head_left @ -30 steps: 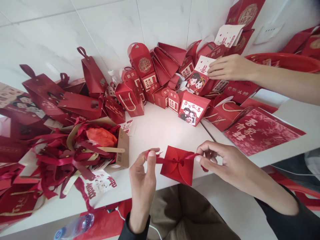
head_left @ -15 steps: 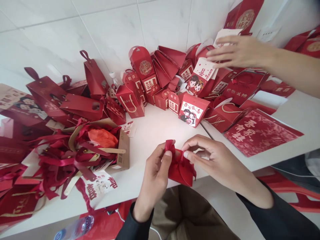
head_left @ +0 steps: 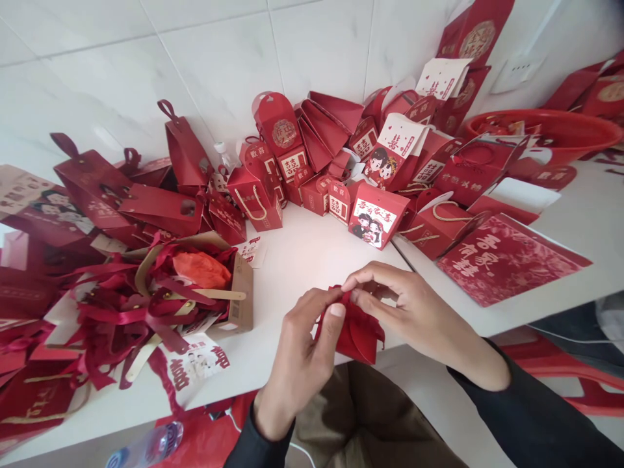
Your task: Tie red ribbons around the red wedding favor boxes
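Note:
Both hands meet over a small red box (head_left: 358, 338) at the table's front edge, above my lap. A red ribbon (head_left: 347, 298) runs across its top. My left hand (head_left: 312, 338) is closed, thumb and fingers pinching the ribbon at the box's upper left. From the right, my right hand (head_left: 385, 296) pinches the same ribbon between thumb and forefinger, its fingertips close to the left ones. The fingers partly hide the ribbon and the top of the box.
A cardboard box (head_left: 242, 296) of tangled ribbons and straps stands at left. Red gift boxes (head_left: 256, 201) line the tiled wall. A flat printed red box (head_left: 511, 260) lies at right, a red basin (head_left: 560, 133) behind it. A plastic bottle (head_left: 146, 445) is below the table edge.
My hands have drawn together over the box, and the ribbon loop that stood up by my left thumb is now lower and mostly covered. Another person's arm has left the upper right.

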Demonstrator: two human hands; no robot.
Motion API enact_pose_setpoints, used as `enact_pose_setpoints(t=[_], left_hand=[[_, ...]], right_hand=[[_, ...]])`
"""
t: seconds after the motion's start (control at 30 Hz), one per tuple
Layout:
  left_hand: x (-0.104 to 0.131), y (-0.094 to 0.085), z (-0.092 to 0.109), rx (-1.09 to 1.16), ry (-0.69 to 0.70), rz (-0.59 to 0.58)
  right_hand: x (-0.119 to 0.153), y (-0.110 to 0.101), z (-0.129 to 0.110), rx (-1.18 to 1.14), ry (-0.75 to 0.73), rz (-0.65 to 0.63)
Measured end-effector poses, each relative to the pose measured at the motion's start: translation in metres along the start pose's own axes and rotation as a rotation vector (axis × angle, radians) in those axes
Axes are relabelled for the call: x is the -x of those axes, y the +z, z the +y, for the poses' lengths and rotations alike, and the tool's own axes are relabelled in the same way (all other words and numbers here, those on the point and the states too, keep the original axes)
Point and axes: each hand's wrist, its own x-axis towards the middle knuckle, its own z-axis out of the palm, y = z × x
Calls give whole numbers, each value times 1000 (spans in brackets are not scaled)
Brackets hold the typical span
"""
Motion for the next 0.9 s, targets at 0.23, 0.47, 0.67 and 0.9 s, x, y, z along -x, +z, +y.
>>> enact_pose_setpoints(t=[0.23, 0.47, 0.67, 0.9], left_hand=[[4, -5, -23, -77, -70, 177], [2, -8, -12, -153, 94, 20], [-10, 4, -16, 14, -89, 49], [-5, 25, -14, 363, -258, 207]], right_hand=[[1, -2, 3, -36, 50, 4], [0, 0, 3, -44, 57, -20], [2, -5, 3, 19, 57, 54], [10, -16, -3, 130, 111, 89]])
